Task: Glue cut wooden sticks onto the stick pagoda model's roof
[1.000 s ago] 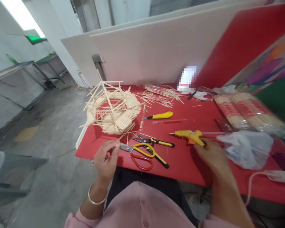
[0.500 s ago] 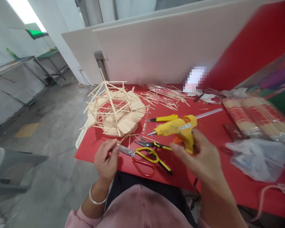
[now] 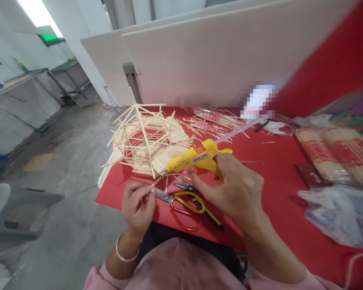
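My right hand is wrapped round the handle of a yellow glue gun, whose nozzle points left, beside the lower edge of a wooden stick structure. A clear glue stick pokes out of the gun's back. Near the table's front edge, my left hand pinches a thin wooden stick between thumb and fingers. Just right of it lie scissors with one yellow and one red handle, partly over black-and-yellow pliers. A yellow cutter is mostly hidden behind the gun.
Loose sticks and plastic wrap lie at the back of the red table. Packs of sticks and a clear plastic bag are on the right. White boards lean behind; a grey stool stands left.
My right hand has moved the glue gun left and down, bringing its nozzle near the structure and my left hand. The view has shifted slightly. My left hand keeps its pinch.
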Demonstrator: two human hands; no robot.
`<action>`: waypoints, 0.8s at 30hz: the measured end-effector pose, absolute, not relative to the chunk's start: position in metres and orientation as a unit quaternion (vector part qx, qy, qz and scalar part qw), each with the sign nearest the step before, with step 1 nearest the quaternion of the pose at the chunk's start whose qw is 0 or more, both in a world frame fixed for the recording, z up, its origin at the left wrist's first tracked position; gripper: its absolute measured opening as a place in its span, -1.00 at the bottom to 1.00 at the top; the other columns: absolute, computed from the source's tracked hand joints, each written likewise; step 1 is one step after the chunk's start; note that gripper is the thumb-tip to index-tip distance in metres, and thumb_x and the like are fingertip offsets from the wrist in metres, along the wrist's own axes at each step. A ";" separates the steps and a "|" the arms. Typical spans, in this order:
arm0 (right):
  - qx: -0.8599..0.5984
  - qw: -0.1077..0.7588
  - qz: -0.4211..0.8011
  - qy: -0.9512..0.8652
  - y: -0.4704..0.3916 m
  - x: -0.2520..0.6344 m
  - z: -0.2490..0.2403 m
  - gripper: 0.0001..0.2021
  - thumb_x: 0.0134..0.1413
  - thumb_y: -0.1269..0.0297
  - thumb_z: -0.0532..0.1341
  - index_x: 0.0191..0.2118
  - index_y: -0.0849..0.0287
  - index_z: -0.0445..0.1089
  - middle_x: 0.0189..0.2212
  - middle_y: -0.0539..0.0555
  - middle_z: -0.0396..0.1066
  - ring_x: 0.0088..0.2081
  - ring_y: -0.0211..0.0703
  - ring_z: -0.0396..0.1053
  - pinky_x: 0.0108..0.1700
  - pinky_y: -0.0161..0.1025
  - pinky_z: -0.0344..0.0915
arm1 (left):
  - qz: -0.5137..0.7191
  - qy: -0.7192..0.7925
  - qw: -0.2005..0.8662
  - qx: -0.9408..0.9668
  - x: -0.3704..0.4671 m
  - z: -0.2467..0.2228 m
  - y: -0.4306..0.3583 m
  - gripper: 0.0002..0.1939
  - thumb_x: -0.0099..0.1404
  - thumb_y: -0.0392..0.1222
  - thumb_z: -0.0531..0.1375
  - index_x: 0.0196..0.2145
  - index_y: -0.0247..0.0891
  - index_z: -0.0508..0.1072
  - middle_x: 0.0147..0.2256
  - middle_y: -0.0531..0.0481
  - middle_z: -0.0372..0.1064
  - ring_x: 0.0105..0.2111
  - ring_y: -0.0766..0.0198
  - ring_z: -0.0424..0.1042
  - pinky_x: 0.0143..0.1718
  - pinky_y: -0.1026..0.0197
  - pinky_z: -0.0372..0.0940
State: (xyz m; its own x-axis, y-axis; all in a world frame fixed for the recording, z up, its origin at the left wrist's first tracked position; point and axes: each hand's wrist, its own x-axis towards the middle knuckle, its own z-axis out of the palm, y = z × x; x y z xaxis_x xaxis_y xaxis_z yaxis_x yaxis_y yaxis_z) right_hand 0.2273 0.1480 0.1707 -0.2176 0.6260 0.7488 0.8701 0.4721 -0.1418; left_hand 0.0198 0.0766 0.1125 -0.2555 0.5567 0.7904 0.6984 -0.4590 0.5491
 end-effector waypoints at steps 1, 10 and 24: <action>-0.489 0.391 -0.158 -0.764 0.149 0.228 0.170 -0.67 0.08 -0.02 0.26 -0.27 0.19 0.36 -0.58 -0.09 0.20 -0.57 -0.30 0.18 -0.51 -0.31 0.05 | -0.602 -0.514 0.062 -0.608 0.020 0.112 0.077 -0.79 0.19 -0.44 0.31 -0.23 -0.23 0.51 -0.38 0.05 0.35 -0.45 0.40 0.35 -0.48 0.34 0.28; -0.516 0.407 -0.107 -0.746 0.150 0.230 0.158 -0.65 0.10 -0.05 0.26 -0.34 0.17 0.31 -0.57 -0.10 0.22 -0.58 -0.34 0.17 -0.51 -0.33 0.05 | -0.595 -0.523 0.067 -0.606 0.023 0.107 0.076 -0.81 0.20 -0.45 0.28 -0.25 -0.24 0.49 -0.37 0.01 0.39 -0.41 0.34 0.38 -0.47 0.31 0.28; -0.585 0.403 0.010 -0.704 0.147 0.234 0.142 -0.55 0.07 -0.24 0.17 -0.40 0.11 0.26 -0.58 -0.07 0.21 -0.56 -0.27 0.14 -0.48 -0.30 0.06 | -0.594 -0.539 0.061 -0.594 0.024 0.102 0.072 -0.84 0.23 -0.42 0.27 -0.24 -0.22 0.49 -0.36 -0.01 0.46 -0.39 0.31 0.45 -0.44 0.27 0.35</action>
